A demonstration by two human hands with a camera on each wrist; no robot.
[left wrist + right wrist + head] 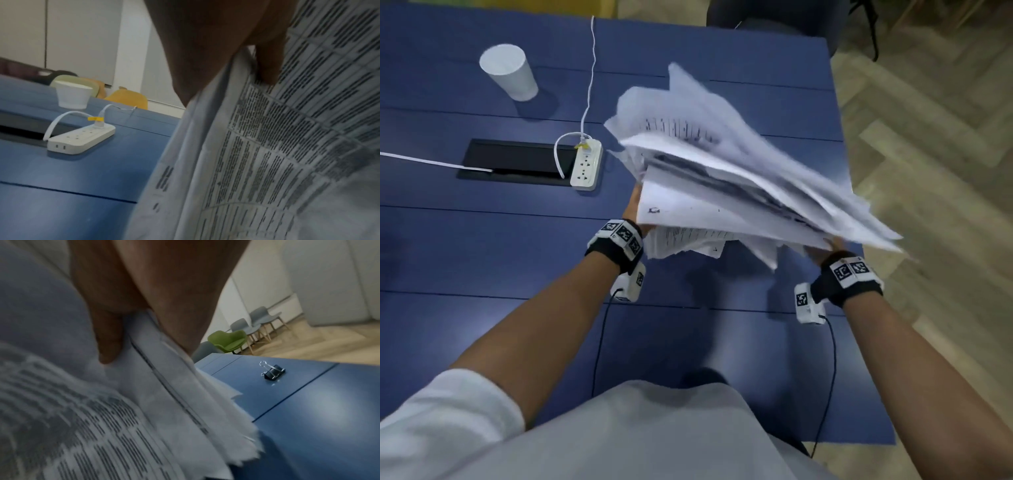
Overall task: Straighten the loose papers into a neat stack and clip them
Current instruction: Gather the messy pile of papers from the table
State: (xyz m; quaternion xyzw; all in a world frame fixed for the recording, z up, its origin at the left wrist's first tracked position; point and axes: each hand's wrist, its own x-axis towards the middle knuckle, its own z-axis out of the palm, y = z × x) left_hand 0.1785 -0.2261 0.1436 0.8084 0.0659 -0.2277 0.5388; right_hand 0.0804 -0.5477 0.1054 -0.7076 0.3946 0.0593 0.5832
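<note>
An untidy bundle of printed white papers (722,178) hangs in the air above the blue table (482,257), its sheets fanned and uneven. My left hand (635,209) grips the bundle's left edge, fingers (267,65) underneath against the printed sheets (277,154). My right hand (828,248) grips the right edge; its fingers (109,340) pinch the papers (144,402). A black binder clip (272,370) with silver handles lies on the table, seen only in the right wrist view; the papers hide it in the head view.
A white paper cup (510,72) stands at the far left. A white power strip (586,164) with its cable lies beside a black cable hatch (517,161). The table's right edge (849,164) borders wooden floor. Chairs (230,340) stand beyond the table.
</note>
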